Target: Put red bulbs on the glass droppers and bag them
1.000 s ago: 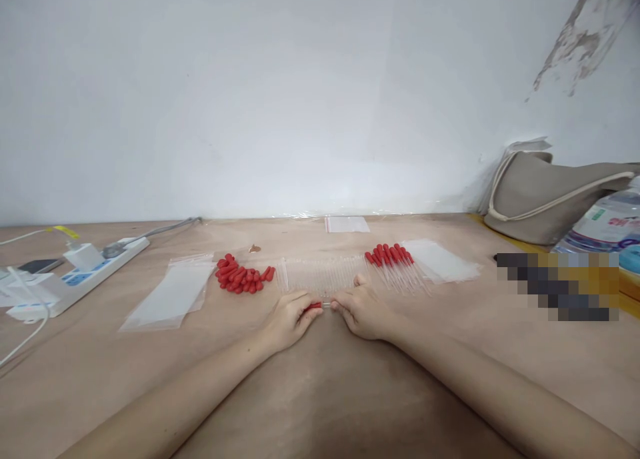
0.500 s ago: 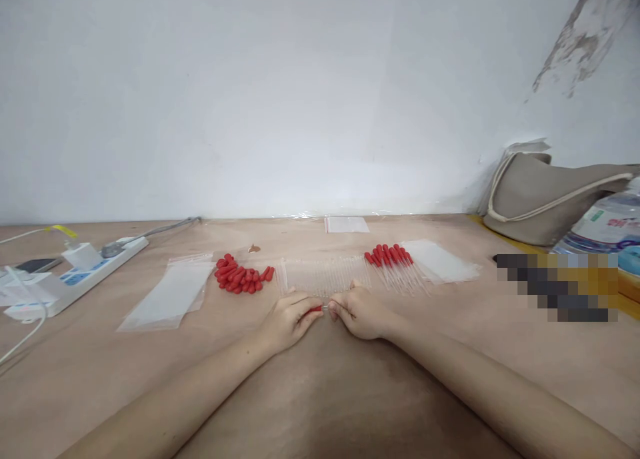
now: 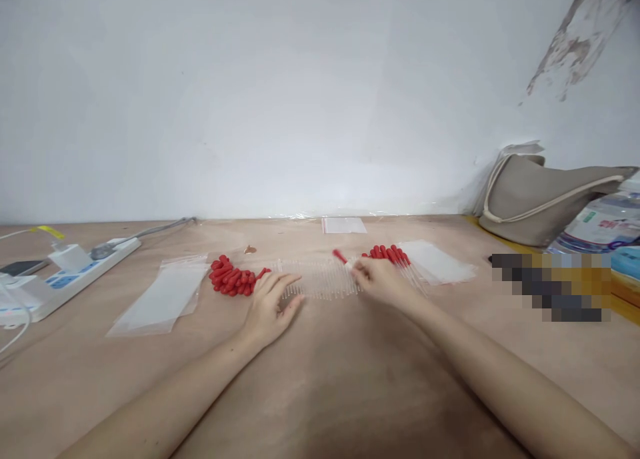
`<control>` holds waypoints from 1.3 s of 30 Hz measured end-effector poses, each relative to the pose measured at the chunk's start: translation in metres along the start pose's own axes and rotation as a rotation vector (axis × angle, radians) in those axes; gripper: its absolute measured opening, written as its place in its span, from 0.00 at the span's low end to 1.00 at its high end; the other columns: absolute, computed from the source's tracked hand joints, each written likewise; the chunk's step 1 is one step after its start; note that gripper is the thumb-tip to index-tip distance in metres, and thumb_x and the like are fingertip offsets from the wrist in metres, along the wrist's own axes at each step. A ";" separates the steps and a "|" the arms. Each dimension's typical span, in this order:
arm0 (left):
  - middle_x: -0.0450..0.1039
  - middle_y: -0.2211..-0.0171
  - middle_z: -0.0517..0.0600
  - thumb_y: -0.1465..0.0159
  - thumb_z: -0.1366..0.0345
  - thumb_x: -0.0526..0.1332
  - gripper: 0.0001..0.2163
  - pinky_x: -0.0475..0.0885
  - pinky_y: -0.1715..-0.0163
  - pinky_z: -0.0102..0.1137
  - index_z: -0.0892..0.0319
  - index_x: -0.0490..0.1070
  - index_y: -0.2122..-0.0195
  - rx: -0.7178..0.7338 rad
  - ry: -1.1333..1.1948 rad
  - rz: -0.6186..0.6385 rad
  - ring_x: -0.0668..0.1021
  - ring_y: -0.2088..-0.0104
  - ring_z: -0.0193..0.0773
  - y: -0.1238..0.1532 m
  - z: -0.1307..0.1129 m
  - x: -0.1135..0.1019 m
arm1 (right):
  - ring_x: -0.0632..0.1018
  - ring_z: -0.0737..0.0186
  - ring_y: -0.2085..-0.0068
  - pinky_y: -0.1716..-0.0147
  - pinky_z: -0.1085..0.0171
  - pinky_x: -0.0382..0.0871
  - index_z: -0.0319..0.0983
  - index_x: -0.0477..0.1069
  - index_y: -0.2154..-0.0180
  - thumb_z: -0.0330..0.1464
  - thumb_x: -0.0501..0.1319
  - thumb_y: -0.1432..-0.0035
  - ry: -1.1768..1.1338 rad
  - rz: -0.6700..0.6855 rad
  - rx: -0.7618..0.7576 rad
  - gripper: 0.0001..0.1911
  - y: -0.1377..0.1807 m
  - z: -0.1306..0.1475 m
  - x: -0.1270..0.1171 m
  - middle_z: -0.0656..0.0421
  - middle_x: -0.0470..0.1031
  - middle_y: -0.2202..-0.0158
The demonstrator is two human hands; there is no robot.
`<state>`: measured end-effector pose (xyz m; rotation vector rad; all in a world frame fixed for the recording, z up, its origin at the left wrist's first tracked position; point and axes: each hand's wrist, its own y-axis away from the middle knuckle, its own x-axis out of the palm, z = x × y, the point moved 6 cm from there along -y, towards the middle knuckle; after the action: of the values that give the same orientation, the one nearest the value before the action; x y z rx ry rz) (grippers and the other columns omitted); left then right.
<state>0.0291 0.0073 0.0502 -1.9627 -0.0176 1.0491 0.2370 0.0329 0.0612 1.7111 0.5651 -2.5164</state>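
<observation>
My right hand (image 3: 381, 280) pinches a clear dropper with a red bulb (image 3: 341, 256) and holds it just above the table, beside a row of finished red-capped droppers (image 3: 393, 254). My left hand (image 3: 270, 306) lies open with fingers spread, its fingertips touching the near-left edge of a row of clear glass tubes (image 3: 320, 276). A heap of loose red rubber bulbs (image 3: 233, 279) sits just left of that hand.
Clear zip bags lie at the left (image 3: 163, 296), right (image 3: 437, 260) and back (image 3: 344, 225) of the wooden table (image 3: 330, 392). A white power strip (image 3: 65, 279) with chargers stands far left. A grey bag (image 3: 545, 196) and plastic packages (image 3: 600, 226) fill the right.
The hands have parted. My right hand carried the assembled dropper back and to the right toward the capped row. My left hand let go, opened and moved left toward the tubes.
</observation>
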 end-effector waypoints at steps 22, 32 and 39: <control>0.68 0.68 0.50 0.42 0.66 0.56 0.05 0.63 0.60 0.37 0.57 0.71 0.68 -0.016 0.030 0.067 0.69 0.65 0.38 0.001 0.003 0.003 | 0.68 0.52 0.53 0.57 0.58 0.58 0.39 0.72 0.65 0.43 0.47 0.44 0.251 -0.016 0.455 0.21 -0.005 -0.057 0.005 0.51 0.72 0.64; 0.69 0.68 0.49 0.42 0.66 0.56 0.04 0.63 0.61 0.36 0.56 0.71 0.69 -0.019 -0.009 0.056 0.69 0.65 0.38 0.002 0.004 0.004 | 0.73 0.55 0.63 0.64 0.59 0.61 0.40 0.71 0.69 0.47 0.48 0.46 0.235 -0.075 0.474 0.22 -0.003 -0.059 0.006 0.54 0.73 0.69; 0.69 0.68 0.50 0.44 0.61 0.58 0.08 0.59 0.64 0.38 0.58 0.67 0.77 -0.184 -0.349 -0.060 0.68 0.64 0.43 -0.015 0.025 -0.025 | 0.73 0.54 0.64 0.64 0.58 0.60 0.41 0.73 0.74 0.43 0.52 0.49 0.171 -0.028 0.428 0.17 -0.006 -0.048 0.015 0.55 0.74 0.72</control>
<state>0.0016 0.0237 0.0711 -1.9025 -0.3739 1.3774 0.2726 0.0565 0.0336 2.0773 0.0510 -2.6721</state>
